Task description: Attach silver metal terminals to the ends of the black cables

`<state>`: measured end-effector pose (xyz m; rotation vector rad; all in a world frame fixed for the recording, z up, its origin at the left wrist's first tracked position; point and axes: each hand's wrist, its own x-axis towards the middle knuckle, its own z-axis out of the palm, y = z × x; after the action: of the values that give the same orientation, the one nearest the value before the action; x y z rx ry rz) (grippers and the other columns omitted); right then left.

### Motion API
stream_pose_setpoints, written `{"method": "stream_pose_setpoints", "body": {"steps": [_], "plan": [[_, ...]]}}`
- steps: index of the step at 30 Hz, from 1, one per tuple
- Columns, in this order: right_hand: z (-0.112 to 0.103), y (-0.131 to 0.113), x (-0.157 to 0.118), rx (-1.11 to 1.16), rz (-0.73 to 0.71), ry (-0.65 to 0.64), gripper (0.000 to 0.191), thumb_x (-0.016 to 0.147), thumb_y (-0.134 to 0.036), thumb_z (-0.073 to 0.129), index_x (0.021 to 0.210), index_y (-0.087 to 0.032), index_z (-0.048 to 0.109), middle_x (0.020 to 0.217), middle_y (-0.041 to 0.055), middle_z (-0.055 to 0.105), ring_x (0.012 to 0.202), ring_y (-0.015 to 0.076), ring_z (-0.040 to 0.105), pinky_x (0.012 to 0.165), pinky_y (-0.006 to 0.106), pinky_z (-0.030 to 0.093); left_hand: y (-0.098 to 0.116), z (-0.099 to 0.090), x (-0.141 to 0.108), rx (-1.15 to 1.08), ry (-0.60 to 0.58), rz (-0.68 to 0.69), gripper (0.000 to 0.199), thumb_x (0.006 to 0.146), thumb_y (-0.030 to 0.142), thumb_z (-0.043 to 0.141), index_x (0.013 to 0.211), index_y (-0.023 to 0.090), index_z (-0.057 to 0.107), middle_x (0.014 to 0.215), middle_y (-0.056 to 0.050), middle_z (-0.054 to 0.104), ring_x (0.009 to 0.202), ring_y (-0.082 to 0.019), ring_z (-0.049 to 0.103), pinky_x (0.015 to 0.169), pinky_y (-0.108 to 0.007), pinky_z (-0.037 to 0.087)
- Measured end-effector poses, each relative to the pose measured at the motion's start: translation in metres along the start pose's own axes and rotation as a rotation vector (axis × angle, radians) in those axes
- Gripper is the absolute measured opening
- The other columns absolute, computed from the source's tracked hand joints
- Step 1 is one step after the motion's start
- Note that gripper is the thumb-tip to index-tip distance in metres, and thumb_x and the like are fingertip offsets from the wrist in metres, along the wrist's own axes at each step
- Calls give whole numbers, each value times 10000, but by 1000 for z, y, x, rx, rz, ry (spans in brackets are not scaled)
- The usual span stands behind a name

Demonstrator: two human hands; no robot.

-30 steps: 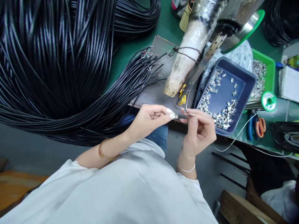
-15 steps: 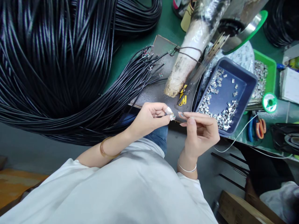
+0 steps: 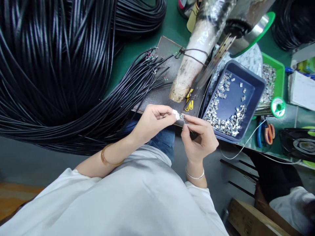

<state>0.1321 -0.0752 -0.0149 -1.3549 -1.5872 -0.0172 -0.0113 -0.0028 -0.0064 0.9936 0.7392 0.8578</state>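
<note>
My left hand (image 3: 157, 119), with white tape round a fingertip, pinches the end of a black cable whose small coloured wires (image 3: 181, 116) stick out past the fingers. Right beside them, the fingertips of my right hand (image 3: 198, 131) are closed on a small metal piece at the wire ends. A thin strand hangs by the right fingers. Left of the hands, many black cables (image 3: 133, 85) with stripped ends lie over a grey board (image 3: 167, 46). A blue tray (image 3: 233, 95) of small metal connectors (image 3: 228, 126) stands to the right.
A plastic-wrapped fume duct (image 3: 192, 62) comes down above the hands, near yellow cutters (image 3: 189, 104). Farther right are a green tray (image 3: 280, 72), a solder spool (image 3: 278, 107) and orange-handled pliers (image 3: 269, 133). Part of another person (image 3: 292, 200) shows at lower right.
My right hand has moved left, bringing the small metal piece up to the wire ends at my left fingertips. The whole view has shifted slightly.
</note>
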Motion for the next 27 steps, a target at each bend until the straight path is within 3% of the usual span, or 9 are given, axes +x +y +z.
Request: {"method": "stream_pose_setpoints", "body": {"steps": [8, 17, 27], "plan": [[2, 5, 1, -100, -61, -5, 197, 815, -95, 683, 922, -246, 617, 1041, 18, 763, 897, 155, 742, 767, 298, 622, 1, 4, 5, 91, 84, 16, 66, 684, 184, 696, 648, 135, 723, 672, -4, 696, 634, -100, 591, 646, -214, 505], [3, 5, 6, -64, 19, -10, 178, 834, -110, 673, 944, -246, 643, 1039, 29, 742, 923, 175, 723, 746, 326, 620, 5, 7, 10, 190, 124, 60, 78, 693, 183, 677, 679, 127, 729, 686, -10, 705, 625, -103, 599, 619, -207, 505], [2, -1, 11, -39, 16, -8, 201, 810, -80, 693, 935, -234, 660, 1055, 36, 734, 915, 171, 725, 765, 337, 649, 4, 5, 10, 226, 133, 102, 107, 717, 201, 666, 684, 133, 742, 649, -2, 678, 601, -94, 565, 588, -198, 469]]}}
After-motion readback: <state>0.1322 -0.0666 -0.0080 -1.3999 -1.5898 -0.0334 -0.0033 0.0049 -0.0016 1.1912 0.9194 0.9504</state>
